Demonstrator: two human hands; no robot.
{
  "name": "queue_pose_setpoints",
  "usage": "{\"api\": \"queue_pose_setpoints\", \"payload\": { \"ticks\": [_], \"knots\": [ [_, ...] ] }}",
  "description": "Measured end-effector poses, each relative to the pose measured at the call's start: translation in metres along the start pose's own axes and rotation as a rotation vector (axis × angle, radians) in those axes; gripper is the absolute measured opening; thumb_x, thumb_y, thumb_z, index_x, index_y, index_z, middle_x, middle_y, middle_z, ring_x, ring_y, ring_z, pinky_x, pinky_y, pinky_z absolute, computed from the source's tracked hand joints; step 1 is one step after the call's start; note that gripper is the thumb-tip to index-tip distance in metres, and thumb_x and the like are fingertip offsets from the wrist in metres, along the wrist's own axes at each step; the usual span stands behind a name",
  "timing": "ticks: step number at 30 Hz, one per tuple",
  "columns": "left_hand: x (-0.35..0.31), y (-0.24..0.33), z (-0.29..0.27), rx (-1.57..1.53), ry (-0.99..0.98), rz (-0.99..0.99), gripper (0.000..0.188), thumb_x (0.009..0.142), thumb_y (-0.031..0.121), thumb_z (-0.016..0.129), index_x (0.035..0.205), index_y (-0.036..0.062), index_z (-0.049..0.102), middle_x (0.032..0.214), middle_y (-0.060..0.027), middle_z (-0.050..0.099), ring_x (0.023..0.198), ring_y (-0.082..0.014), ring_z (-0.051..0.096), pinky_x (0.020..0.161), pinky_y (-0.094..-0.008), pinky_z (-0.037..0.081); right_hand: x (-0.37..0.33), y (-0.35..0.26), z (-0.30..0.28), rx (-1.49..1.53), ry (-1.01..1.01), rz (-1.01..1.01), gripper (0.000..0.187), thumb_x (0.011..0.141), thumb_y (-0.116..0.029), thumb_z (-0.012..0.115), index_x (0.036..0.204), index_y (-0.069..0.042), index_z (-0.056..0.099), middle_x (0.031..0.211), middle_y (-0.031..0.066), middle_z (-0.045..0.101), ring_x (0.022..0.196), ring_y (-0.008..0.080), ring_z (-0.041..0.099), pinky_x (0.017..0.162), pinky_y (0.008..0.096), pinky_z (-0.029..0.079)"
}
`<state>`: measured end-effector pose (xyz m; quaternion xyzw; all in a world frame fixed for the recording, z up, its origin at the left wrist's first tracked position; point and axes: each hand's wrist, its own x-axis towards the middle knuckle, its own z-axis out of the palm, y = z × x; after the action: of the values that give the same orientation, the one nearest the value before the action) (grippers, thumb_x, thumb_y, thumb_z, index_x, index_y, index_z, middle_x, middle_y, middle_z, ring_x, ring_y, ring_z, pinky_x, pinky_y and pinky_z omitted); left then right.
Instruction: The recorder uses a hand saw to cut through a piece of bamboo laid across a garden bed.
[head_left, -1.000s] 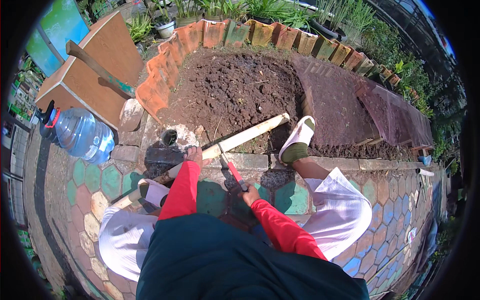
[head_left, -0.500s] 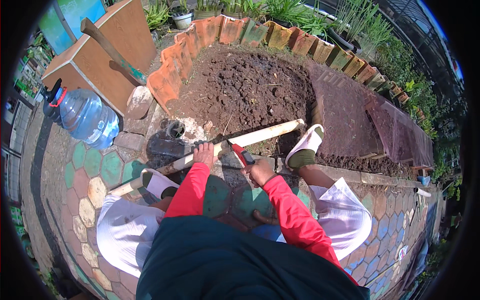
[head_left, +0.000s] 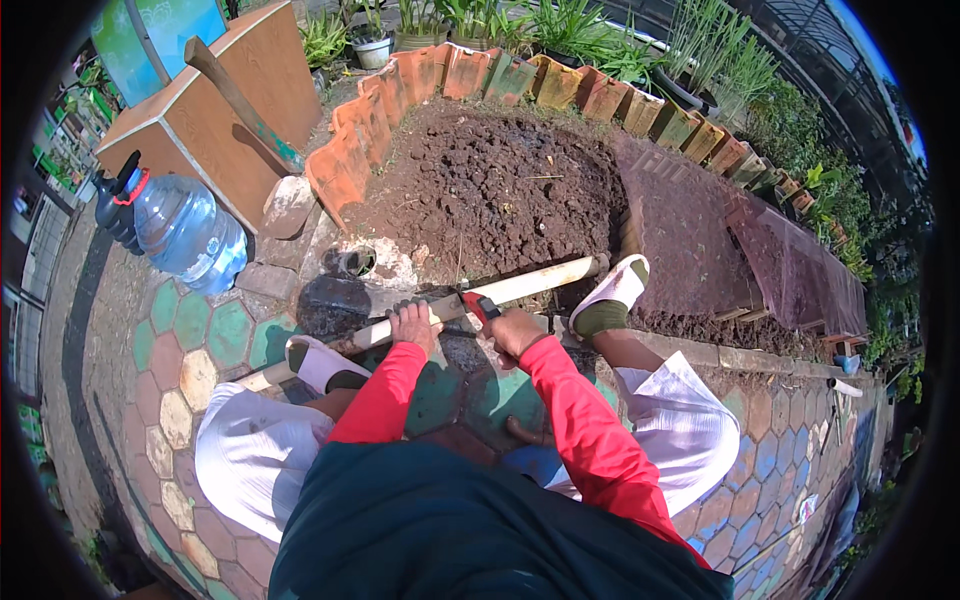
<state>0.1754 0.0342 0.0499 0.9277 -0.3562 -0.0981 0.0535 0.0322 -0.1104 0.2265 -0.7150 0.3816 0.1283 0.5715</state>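
Observation:
A long pale pole (head_left: pixel 540 282), like a pipe or bamboo, lies slantwise before me, its far end at the soil edge. My left hand (head_left: pixel 412 327) presses down on its middle, fingers curled over it. In my right hand (head_left: pixel 516 333), closed around the handle, is a red-and-black saw (head_left: pixel 482 307) that meets the pole just right of the left hand. Most of its blade is hidden or too small to see. My slippered left foot (head_left: pixel 322 362) is beside the pole's near part; the right foot (head_left: pixel 612 300) is by its far end.
Dug soil (head_left: pixel 500 180) lies ahead, bordered by upright roof tiles (head_left: pixel 465 72). Netting (head_left: pixel 685 220) covers ground at the right. A large water bottle (head_left: pixel 190 235), a wooden cabinet (head_left: pixel 190 120) and a leaning wooden-handled tool (head_left: pixel 235 95) stand left. Hexagonal pavers (head_left: pixel 210 335) surround me.
The saw and my right hand have shifted slightly toward me along the stroke, the saw still at the pole. My left hand stays on the pole. The view has tilted a little.

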Motion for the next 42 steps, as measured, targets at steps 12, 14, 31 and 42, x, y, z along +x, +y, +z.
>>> {"api": "queue_pose_setpoints", "payload": {
  "ticks": [12, 14, 31, 42],
  "knots": [
    [-0.019, 0.004, -0.015, 0.023, 0.123, -0.013, 0.049, 0.063, 0.031, 0.075, 0.101, 0.0116, 0.05, 0.101, -0.0039, 0.048, 0.102, -0.0219, 0.046, 0.085, -0.0423, 0.033, 0.017, -0.091, -0.064, 0.052, -0.042, 0.062, 0.02, 0.075, -0.02, 0.06, 0.078, -0.001, 0.056, 0.055, 0.007, 0.049, 0.044, 0.0236, 0.055, 0.042, 0.0389, 0.049],
    [-0.026, -0.001, -0.016, 0.015, 0.135, 0.047, 0.054, 0.062, 0.033, 0.075, 0.103, 0.0095, 0.049, 0.102, -0.0053, 0.048, 0.102, -0.0241, 0.045, 0.086, -0.0425, 0.032, -0.003, -0.056, -0.051, 0.04, 0.099, -0.144, 0.03, 0.07, -0.018, 0.063, 0.082, 0.008, 0.056, 0.058, 0.0116, 0.055, 0.042, 0.0225, 0.056, 0.045, 0.0337, 0.047],
    [-0.003, -0.006, -0.008, 0.076, 0.339, -0.085, 0.04, 0.063, 0.018, 0.071, 0.098, 0.0095, 0.052, 0.101, -0.0078, 0.051, 0.099, -0.024, 0.049, 0.079, -0.0351, 0.04, -0.076, 0.105, 0.056, 0.157, 0.211, -0.067, 0.024, 0.069, -0.016, 0.065, 0.082, 0.003, 0.057, 0.053, 0.0093, 0.054, 0.048, 0.0193, 0.056, 0.048, 0.0333, 0.042],
    [-0.003, -0.028, -0.032, -0.194, -0.071, 0.122, 0.053, 0.059, 0.031, 0.077, 0.099, 0.0033, 0.057, 0.095, -0.0175, 0.058, 0.091, -0.0383, 0.055, 0.08, -0.0436, 0.045, -0.097, 0.113, 0.057, 0.222, 0.215, -0.016, 0.028, 0.069, -0.022, 0.065, 0.08, 0.003, 0.056, 0.055, 0.012, 0.055, 0.052, 0.0239, 0.057, 0.052, 0.0361, 0.042]
  ]
}}
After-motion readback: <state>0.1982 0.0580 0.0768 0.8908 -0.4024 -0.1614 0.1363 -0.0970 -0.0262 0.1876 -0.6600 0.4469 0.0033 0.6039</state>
